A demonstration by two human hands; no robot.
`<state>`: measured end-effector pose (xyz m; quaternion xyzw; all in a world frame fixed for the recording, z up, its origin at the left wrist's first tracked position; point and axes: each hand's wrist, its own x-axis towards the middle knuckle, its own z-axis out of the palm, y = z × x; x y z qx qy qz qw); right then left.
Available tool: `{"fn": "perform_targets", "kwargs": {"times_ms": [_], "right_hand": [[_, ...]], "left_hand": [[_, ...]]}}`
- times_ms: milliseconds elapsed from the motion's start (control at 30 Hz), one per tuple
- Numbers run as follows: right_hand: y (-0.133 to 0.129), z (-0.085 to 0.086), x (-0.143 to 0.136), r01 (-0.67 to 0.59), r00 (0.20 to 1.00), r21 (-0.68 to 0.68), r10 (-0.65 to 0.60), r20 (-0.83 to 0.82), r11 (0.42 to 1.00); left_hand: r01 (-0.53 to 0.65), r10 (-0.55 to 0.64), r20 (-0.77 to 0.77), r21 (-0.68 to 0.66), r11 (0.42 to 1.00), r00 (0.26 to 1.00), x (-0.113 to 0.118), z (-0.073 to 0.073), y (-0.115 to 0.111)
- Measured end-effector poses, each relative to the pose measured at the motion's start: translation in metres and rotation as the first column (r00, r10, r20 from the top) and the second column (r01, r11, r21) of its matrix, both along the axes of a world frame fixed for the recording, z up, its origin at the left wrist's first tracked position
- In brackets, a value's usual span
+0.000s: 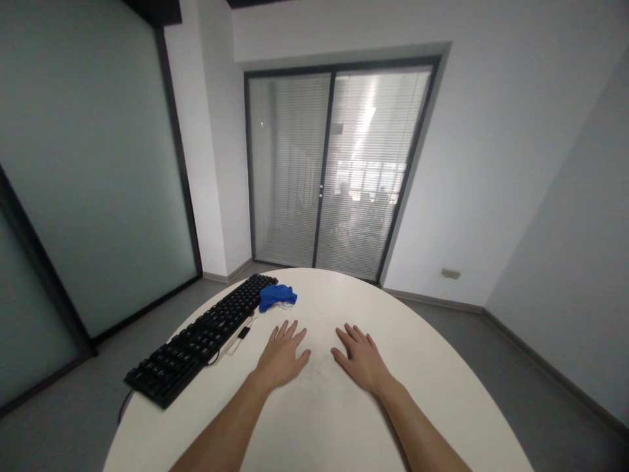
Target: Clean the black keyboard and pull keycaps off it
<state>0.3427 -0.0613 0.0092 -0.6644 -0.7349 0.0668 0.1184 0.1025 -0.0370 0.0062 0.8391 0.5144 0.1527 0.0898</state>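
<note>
Two bare hands, left [282, 356] and right [362, 359], lie palm down at lower centre, fingers spread and holding nothing, on one smooth, round-edged tabletop [314, 426]. One crumpled blue cloth [277, 297] sits above the left hand, beside one long black keyboard [206, 334] at lower left.

1. Readable text, labels, brands, numbers or signs: none.
2. Keyboard [214, 322]: light legends appear on the black keycaps. Individual characters are too small and blurred to identify.
3. Blue cloth [276, 297], beside the keyboard on the desk [314, 413]: no lettering is legible on the visible surface.
</note>
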Motion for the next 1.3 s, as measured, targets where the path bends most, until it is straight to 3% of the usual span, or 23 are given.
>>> {"fn": "perform_targets", "kwargs": {"times_ms": [433,1300], "right_hand": [[-0.0038,0.0077,-0.0023,0.001,1.0,-0.02,-0.001,-0.007,1.0],[-0.0027,0.0047,-0.0028,-0.011,1.0,-0.014,0.011,0.009,1.0]], "left_hand": [[-0.008,0.008,-0.028,-0.012,1.0,1.0,0.0011,0.0015,-0.0013],[-0.005,0.005,-0.017,-0.001,1.0,1.0,-0.0009,-0.0036,0.0022]]}}
